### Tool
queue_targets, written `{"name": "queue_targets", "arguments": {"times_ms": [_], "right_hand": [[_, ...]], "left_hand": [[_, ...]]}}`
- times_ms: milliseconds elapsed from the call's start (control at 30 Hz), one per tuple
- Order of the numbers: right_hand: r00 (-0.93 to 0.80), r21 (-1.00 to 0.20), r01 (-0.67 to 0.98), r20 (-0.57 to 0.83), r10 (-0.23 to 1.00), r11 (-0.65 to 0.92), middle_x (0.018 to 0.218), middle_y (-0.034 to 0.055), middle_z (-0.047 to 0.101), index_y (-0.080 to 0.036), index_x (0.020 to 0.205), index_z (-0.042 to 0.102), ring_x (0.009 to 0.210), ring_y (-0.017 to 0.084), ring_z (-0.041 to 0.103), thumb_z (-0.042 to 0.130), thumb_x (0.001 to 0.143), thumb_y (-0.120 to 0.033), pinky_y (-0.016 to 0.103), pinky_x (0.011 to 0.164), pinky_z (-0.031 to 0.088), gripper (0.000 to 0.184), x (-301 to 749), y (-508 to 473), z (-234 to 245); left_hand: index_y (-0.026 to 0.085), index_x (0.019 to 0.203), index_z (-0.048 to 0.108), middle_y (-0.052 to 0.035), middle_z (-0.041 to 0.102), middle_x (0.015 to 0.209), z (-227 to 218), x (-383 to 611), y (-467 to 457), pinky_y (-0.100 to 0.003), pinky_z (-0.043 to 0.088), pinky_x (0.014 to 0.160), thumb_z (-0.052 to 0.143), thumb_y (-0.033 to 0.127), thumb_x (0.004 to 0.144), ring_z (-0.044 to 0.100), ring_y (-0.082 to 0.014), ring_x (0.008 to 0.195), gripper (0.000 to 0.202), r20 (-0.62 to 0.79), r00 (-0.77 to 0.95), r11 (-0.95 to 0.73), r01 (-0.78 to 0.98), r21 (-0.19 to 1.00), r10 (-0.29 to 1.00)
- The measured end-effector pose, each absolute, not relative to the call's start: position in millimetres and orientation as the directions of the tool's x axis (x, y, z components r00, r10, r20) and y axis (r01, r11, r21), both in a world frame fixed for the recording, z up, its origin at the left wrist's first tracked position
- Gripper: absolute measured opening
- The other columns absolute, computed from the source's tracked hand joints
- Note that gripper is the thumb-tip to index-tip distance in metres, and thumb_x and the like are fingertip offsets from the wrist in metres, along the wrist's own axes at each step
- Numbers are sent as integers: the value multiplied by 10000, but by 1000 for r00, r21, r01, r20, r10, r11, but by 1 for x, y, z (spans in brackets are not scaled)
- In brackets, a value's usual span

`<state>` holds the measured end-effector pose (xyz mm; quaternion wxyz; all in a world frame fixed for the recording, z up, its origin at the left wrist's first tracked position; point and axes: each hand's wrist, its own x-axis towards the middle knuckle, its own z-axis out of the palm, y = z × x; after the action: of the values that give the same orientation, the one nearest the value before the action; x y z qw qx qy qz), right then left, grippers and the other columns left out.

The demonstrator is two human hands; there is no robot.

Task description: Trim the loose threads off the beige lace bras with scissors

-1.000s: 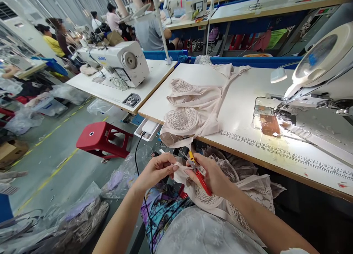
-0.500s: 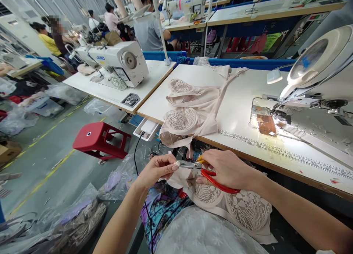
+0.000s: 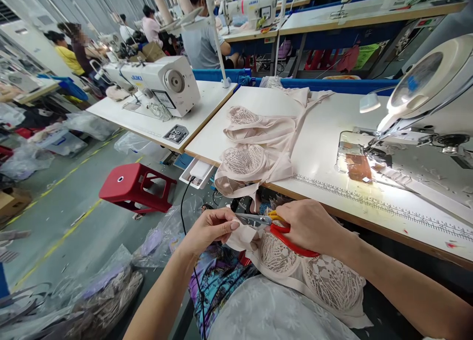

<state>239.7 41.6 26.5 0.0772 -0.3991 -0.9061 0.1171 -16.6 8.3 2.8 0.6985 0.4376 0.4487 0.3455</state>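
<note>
Lace cups up, the beige bra (image 3: 321,281) lies across the person's lap, below the front edge of the white work table (image 3: 325,153), with its left end lifted between the two hands. The left hand (image 3: 210,229) pinches that end of the fabric, thumb pressed against forefinger and the other fingers curled under. The right hand (image 3: 306,226) is closed around the red-handled steel scissors (image 3: 275,226). Its fingers are wrapped through the loops, and the blades point left onto the pinched fabric, just beside the left thumb. I cannot tell whether the blades are parted.

Low on the left, clear plastic bags of fabric (image 3: 111,290) lie on the grey floor, and a red plastic stool (image 3: 133,185) stands near the table's corner.

On the table, a pile of beige lace bras (image 3: 258,148) overhangs the front edge just above the hands. To its right sits a white industrial sewing machine (image 3: 424,93), its needle plate brightly lit, and a printed ruler strip (image 3: 369,199) runs along the table edge.

Beyond the pile, a second white table carries a white Juki sewing machine (image 3: 158,84). Farther back, other people (image 3: 201,39) sit at rows of benches with more machines.
</note>
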Motion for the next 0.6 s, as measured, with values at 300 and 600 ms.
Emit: {"name": "queue_targets", "arguments": {"times_ms": [300, 600], "right_hand": [[-539, -919, 314, 35, 841, 240, 771, 25, 604, -219, 737, 488, 739, 207, 561, 614, 741, -323, 330, 697, 457, 164, 190, 31, -40], [-171, -982, 189, -27, 985, 5, 772, 29, 634, -220, 836, 566, 695, 208, 608, 595, 776, -444, 317, 622, 507, 233, 253, 22, -20]], "left_hand": [[163, 887, 767, -85, 609, 862, 50, -22, 3, -219, 444, 471, 737, 347, 807, 533, -101, 530, 203, -122, 422, 162, -60, 985, 898], [176, 860, 753, -72, 649, 869, 52, -73, -9, -225, 470, 586, 607, 194, 830, 607, -177, 760, 150, 265, 137, -299, 417, 858, 954]]}}
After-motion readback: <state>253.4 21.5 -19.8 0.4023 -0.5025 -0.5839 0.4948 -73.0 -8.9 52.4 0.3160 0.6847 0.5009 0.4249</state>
